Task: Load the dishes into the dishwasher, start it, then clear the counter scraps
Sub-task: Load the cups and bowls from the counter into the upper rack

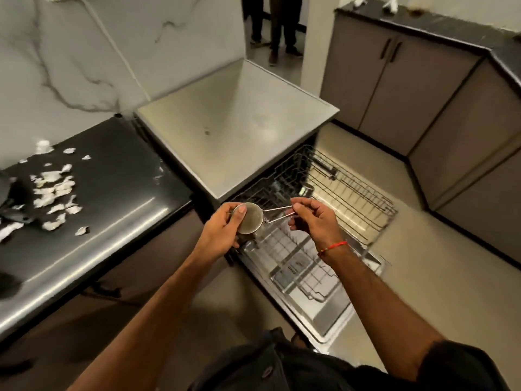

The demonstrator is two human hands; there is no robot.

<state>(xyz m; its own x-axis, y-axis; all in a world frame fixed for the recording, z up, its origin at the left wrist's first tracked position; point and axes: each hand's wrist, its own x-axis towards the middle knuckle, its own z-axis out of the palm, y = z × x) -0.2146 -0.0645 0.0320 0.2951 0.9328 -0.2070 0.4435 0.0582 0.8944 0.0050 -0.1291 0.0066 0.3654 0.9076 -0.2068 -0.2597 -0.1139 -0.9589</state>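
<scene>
Loading is the step in hand, I think. Both hands hold a small steel pan [251, 220] over the open dishwasher [236, 136]. The left hand [222, 230] curls its fingers and thumb around the round body of the pan. The right hand [313, 218] pinches the thin wire handle [277, 213] with its fingertips.

The pan hangs in the air, just above the front edge of the racks. It is not in a rack yet. Next, the pan likely needs to go down into a free spot, turned so water can run out.

The upper rack [352, 198] is pulled out and looks almost bare; one small shiny thing near its back is too blurry to name. The lower rack [301, 266] sits over the open door and looks bare too.

White scraps [53, 193] lie spread on the black counter [112, 221] to the left, so that job still waits.
</scene>
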